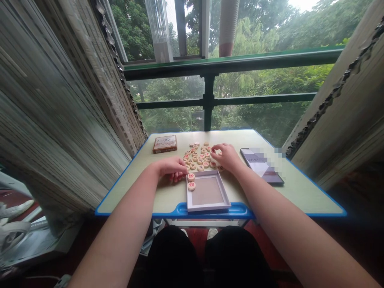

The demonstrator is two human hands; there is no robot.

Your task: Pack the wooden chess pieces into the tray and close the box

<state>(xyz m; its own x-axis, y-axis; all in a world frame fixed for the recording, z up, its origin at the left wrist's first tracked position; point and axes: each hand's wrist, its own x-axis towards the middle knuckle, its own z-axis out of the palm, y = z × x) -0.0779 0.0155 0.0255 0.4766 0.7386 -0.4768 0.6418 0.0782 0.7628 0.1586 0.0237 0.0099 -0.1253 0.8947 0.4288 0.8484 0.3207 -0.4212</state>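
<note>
My left hand (173, 167) rests on the table with its fingers curled, the fingertips at the upper left corner of a shallow white box tray (223, 189). Whatever those fingers may hold is hidden. Two xiangqi pieces with red characters, one (191, 177) above the other (191, 186), lie inside along the tray's left wall. Beyond the tray is a loose cluster of round wooden xiangqi pieces (195, 158), some marked red, others dark. At the cluster's right edge my right hand (226, 155) is bent over with thumb and forefinger close together; anything in that pinch is too small to make out.
A brown patterned box (165, 143) lies at the back left of the blue-edged table (132, 192). A phone (261, 166) lies flat on the right, near my right forearm. Curtains hang at both sides, and a green railing (234, 62) crosses the window behind.
</note>
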